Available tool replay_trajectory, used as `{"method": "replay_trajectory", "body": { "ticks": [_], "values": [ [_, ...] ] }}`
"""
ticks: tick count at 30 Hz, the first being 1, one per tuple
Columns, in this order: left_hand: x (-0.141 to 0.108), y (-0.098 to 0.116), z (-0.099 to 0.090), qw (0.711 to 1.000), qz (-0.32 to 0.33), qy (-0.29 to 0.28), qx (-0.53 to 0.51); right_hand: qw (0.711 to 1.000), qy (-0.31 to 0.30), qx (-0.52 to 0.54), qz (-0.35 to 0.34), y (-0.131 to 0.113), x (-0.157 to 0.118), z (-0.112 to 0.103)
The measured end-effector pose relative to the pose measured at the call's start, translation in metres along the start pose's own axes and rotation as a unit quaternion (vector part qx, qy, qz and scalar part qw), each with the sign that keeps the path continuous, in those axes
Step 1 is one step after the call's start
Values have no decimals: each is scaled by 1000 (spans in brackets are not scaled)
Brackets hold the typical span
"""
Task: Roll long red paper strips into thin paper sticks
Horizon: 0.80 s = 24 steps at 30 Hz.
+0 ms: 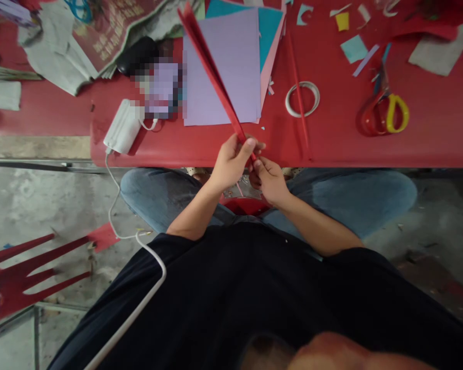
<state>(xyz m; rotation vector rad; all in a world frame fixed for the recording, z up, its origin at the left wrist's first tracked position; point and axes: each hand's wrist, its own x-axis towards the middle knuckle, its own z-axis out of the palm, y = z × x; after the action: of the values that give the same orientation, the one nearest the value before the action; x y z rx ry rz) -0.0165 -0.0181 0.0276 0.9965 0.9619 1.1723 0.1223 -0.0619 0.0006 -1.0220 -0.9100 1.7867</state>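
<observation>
A long, narrow piece of folded red paper [216, 82] slants up and to the left from my hands, its layers slightly apart toward the far end. My left hand [231, 159] pinches it near its lower part. Just below and to the right, my right hand [270, 177] grips the bottom end with thumb and fingers. Both hands are at the table's front edge, close together. Beneath the paper's upper part lies a stack of lilac sheets [224, 72], with teal paper [268, 36] and pink paper under it.
On the red table [339, 146], a tape roll [314, 97] with a thin red stick [301, 103] across it and scissors [397, 113] lie right. A white power bank [123, 126] with a cable sits left. Paper scraps [355, 49] lie farther back.
</observation>
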Motion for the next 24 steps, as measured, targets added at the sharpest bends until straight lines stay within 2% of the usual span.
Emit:
{"method": "replay_trajectory", "body": {
  "ticks": [2,4,7,9,11,13,15,16,17,18,21,24],
  "values": [
    [-6,-3,2,997,4,-22,68,1000,18,-10,-21,-2,1,-1],
    [-10,-4,2,995,13,-11,103,999,23,-7,-35,-1,0,0],
    [-9,-4,3,993,22,-15,111,999,18,-8,-50,2,-4,2],
    [-8,-3,2,993,29,-32,111,995,15,-77,-59,-1,-6,-1],
    [-7,2,0,992,39,-44,110,974,36,-201,-94,-9,-8,-8],
    [-7,8,-2,991,50,-44,119,935,105,-293,-168,-20,-8,-17],
    [-9,13,-4,985,62,-50,150,902,169,-315,-243,-33,-7,-25],
    [-11,15,-5,980,64,-63,177,889,181,-321,-273,-40,-7,-29],
    [-13,16,-4,972,64,-86,208,889,175,-318,-280,-46,-7,-31],
    [-15,16,-4,962,62,-118,238,903,156,-299,-266,-52,-7,-33],
    [-20,12,0,932,54,-223,280,957,70,-220,-175,-66,-7,-37],
    [-23,8,7,919,51,-268,283,964,41,-205,-164,-70,-8,-40]
  ]
}}
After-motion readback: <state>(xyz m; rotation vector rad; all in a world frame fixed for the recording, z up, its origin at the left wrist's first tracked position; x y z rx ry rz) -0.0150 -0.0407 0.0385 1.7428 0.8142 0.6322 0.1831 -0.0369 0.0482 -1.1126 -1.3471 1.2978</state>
